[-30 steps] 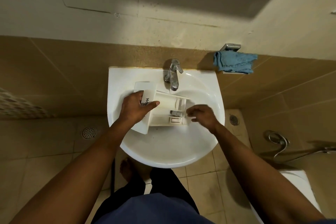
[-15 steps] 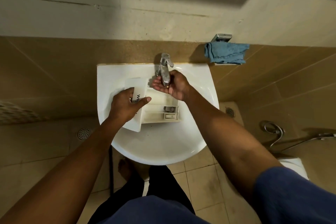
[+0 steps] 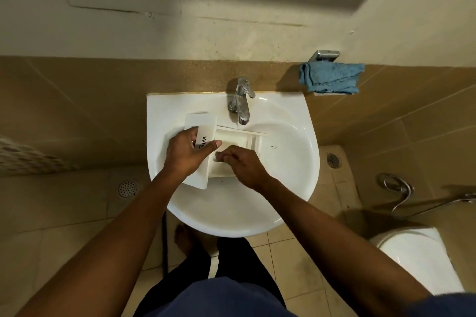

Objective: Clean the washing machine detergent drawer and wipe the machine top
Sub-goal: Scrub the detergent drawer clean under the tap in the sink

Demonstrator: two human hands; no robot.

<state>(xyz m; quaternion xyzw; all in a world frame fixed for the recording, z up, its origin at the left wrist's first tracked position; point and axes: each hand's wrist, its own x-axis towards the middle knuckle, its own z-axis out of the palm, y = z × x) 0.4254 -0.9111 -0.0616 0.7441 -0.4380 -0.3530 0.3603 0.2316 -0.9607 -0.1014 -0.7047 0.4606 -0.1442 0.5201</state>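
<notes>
The white detergent drawer lies across the bowl of the white sink, under the chrome tap. A thin stream of water falls from the tap onto its far edge. My left hand grips the drawer's front panel, thumb across the lettered face. My right hand is inside the near compartments, fingers bent and pressing on the plastic; whether it holds anything is hidden.
A blue cloth lies on a chrome wall shelf right of the tap. A toilet and a spray hose are at the right. Floor drains sit in the tiled floor. My bare foot shows under the sink.
My right hand has left the tap lever and come back down into the drawer's compartments. My left hand keeps its grip on the front panel.
</notes>
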